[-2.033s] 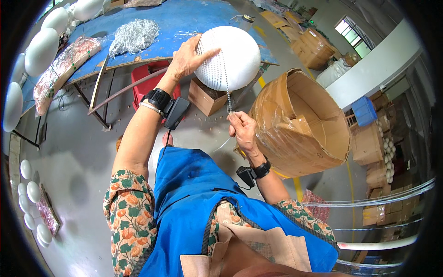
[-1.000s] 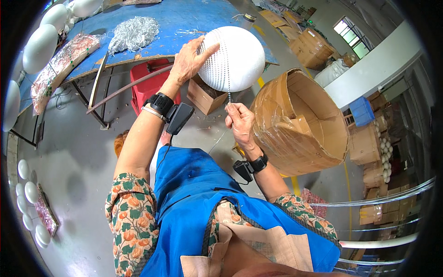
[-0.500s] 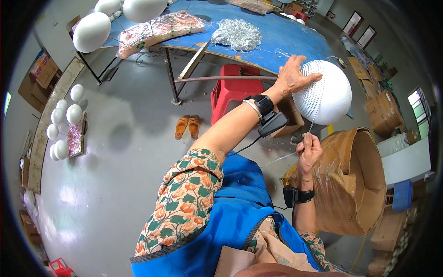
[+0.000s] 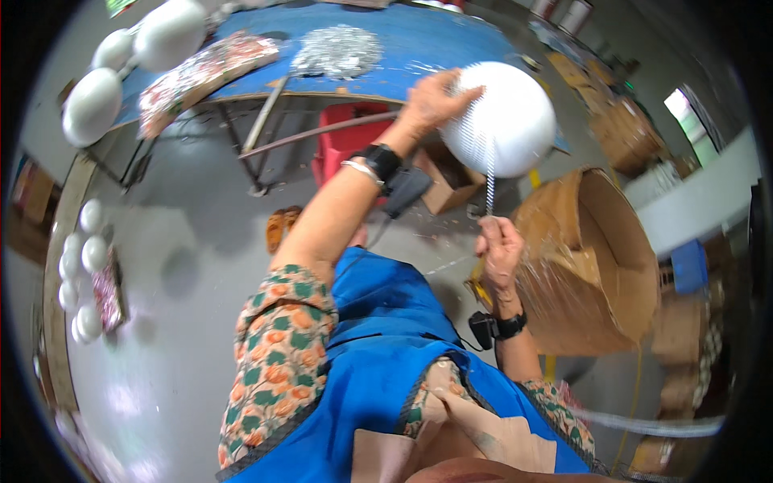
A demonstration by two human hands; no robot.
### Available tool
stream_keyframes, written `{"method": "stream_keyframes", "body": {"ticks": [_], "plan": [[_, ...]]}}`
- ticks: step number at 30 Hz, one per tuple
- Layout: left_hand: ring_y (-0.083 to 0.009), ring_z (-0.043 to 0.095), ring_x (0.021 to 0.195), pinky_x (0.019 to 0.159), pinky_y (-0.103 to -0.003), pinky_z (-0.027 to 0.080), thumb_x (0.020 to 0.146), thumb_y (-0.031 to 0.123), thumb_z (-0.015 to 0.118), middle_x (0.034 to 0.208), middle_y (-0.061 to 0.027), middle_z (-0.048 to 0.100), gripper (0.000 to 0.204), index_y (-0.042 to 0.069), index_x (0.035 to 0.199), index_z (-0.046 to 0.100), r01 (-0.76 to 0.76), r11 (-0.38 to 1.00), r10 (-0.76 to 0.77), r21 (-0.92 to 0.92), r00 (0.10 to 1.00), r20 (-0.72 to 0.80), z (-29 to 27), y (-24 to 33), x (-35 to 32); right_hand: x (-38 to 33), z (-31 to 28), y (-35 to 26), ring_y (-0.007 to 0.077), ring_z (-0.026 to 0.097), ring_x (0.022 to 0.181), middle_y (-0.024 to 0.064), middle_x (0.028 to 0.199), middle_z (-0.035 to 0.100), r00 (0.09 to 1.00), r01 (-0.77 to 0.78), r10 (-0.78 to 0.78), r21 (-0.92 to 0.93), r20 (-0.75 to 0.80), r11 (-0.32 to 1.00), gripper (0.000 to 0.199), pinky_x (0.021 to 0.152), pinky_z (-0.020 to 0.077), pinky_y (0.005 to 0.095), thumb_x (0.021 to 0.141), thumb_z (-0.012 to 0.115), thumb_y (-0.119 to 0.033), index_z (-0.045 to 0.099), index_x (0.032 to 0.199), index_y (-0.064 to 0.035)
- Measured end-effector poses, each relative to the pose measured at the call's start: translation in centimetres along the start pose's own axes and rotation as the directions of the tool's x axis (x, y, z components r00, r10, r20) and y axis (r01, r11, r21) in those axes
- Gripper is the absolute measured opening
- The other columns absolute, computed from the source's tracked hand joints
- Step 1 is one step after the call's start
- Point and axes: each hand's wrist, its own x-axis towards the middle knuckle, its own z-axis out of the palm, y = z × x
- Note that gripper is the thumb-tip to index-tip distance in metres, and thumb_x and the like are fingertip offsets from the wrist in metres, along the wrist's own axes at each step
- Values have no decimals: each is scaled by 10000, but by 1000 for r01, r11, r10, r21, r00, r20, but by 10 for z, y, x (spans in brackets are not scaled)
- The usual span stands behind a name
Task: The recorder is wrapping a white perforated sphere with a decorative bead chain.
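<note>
Head view: a grey concrete floor runs under a blue surface carrying a heap of silvery beads and a patterned bundle; white globes hang at its left end. The large cardboard drum at right is bent by the lens, its contents unclear. The left hand lies spread against the white beaded ball, held up just before the surface. The right hand pinches shut on the bead strand hanging from the ball
</note>
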Motion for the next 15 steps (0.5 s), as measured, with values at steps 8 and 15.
{"method": "stream_keyframes", "body": {"ticks": [8,15], "plan": [[-306,584,904,777,-345,465,671,590,597,993,-228,584,726,-4,1085,551,48,998,-51,-34,994,-98,-5,-3,18,-32,-6,-32,41,426,458,-12,523,485,998,-31,34,-54,55,998,195,430,339,180,863,545,-197,572,834,-6],[-266,604,844,740,-333,474,682,582,595,925,-177,617,637,35,1008,609,45,998,-46,-38,998,-46,0,4,14,-49,-10,-35,39,437,449,-7,511,489,999,18,-15,-59,50,998,210,421,342,182,864,545,-195,567,825,10]]}}
